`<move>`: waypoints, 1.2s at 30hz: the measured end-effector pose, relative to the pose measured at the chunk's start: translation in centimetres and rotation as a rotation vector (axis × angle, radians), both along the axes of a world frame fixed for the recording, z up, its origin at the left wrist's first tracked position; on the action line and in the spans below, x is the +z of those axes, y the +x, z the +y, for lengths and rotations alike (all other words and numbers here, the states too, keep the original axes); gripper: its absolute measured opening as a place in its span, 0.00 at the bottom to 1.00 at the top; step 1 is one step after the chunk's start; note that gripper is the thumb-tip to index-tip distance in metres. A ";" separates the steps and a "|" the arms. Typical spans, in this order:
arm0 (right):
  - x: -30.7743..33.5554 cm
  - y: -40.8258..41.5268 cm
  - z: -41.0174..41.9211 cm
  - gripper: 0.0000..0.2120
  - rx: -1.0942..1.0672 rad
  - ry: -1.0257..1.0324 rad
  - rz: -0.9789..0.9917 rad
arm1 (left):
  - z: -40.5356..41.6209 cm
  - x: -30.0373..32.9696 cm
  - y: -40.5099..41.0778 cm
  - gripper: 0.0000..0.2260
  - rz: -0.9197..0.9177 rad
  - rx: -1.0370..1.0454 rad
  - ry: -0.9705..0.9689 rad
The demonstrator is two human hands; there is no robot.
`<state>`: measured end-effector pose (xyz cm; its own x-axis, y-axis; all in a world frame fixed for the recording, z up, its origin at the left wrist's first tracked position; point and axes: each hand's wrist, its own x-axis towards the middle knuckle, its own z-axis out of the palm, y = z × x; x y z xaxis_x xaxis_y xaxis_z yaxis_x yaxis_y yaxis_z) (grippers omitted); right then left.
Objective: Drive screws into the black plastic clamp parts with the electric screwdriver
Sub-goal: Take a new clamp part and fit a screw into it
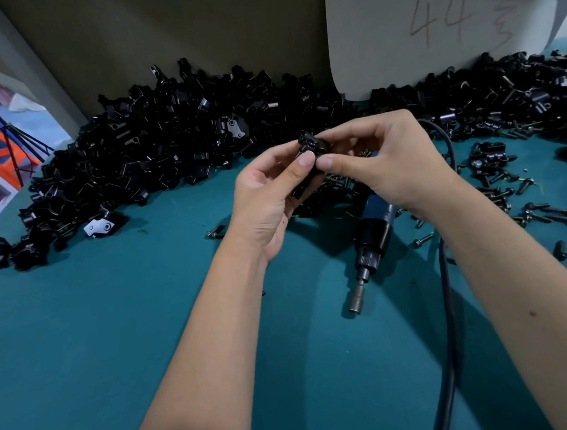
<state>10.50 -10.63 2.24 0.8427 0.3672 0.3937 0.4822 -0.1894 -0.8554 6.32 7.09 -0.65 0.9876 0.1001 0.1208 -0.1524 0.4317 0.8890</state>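
Teal bench (80,335) carries a big heap of black clamps (152,140). We see the screwdriver (373,234) lying under our right hand (394,167). Both it and the left hand (267,199) pinch one clamp part (313,145) above the bench with curled fingers.

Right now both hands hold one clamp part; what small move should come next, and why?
Probably the right hand should let go and reach down for the electric screwdriver. It lies idle on the teal table just under that hand, while the left hand already grips the black clamp part.
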 end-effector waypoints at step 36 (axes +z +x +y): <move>0.8 2.9 4.1 0.05 -0.164 -1.140 -0.034 | 0.4 -0.1 0.6 0.05 0.192 0.342 -0.020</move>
